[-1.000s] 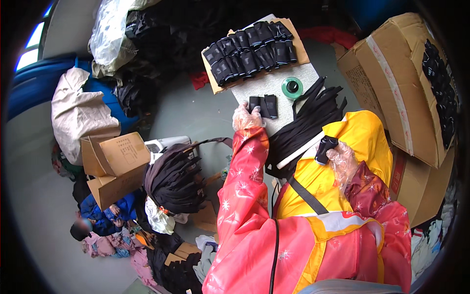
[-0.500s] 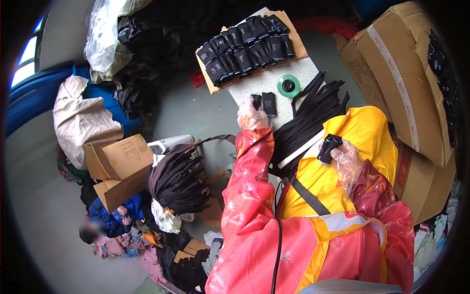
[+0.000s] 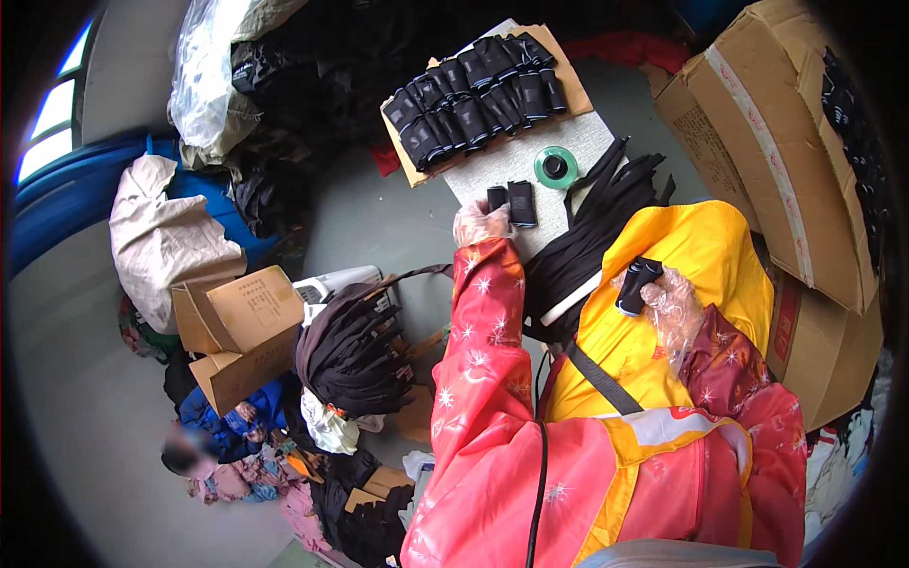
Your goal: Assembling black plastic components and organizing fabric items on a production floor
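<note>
Now: plastic-gloved right hand (image 3: 674, 301) clasps rolled black fabric (image 3: 637, 286), lower right of green disc (image 3: 556, 168) | left hand (image 3: 483, 223), grip indiscernible, lower left | cardboard carton (image 3: 781, 175), right of disc, contains black pieces (image 3: 846, 133).

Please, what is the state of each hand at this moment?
Left hand: at a small black fabric roll; whether its grip is closed cannot be told.
Right hand: closed, holding a rolled black fabric bundle.

A white, speckled bench (image 3: 502, 170) carries a flat brown cardboard sheet (image 3: 575, 87) at its far end, a round, green, black-centred dish (image 3: 556, 168) toward its right edge, two small folded black fabric bundles (image 3: 522, 204) near its left edge, and long black fabric strips (image 3: 606, 220) across its near end.
</note>
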Demonstrator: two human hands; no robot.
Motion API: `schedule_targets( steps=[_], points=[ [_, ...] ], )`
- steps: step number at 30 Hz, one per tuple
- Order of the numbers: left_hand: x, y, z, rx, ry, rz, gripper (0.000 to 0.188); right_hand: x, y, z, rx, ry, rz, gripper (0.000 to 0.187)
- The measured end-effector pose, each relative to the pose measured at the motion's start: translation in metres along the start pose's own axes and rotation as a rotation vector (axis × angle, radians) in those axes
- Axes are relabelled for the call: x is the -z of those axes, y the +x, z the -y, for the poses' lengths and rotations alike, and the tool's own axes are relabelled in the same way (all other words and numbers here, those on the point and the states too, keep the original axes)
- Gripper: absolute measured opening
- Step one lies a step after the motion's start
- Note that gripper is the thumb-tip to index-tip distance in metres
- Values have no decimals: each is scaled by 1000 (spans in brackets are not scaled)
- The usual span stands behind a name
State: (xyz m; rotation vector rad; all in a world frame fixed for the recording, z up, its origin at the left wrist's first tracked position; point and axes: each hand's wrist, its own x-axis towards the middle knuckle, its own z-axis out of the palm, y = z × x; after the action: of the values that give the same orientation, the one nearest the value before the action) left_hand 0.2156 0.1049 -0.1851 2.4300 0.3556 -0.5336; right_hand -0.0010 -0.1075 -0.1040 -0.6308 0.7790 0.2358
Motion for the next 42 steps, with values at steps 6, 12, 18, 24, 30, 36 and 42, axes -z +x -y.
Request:
schedule_targets(
  steps=[6,12,18,24,30,36,42],
  points=[
    [11,-15,2,96,-351,65,40,-2,-3,2,-14,11,5,35],
    [-19,-28,-12,169,-311,57,64,-2,-6,2,-13,2,5,37],
    [-29,-16,4,23,-250,60,73,-2,-8,0,9,-11,-5,38],
    [-40,-5,16,-81,-163,-31,70,-2,-10,-1,82,-21,110,25],
    [-25,-15,-4,-69,87,56,56,14,-22,0,228,-66,185,26],
    [13,-101,-26,-225,-696,328,37,29,-47,5,507,-29,194,30],
    [19,-201,-67,-496,-1171,843,56,33,-72,14,622,-28,164,19]
  ],
)
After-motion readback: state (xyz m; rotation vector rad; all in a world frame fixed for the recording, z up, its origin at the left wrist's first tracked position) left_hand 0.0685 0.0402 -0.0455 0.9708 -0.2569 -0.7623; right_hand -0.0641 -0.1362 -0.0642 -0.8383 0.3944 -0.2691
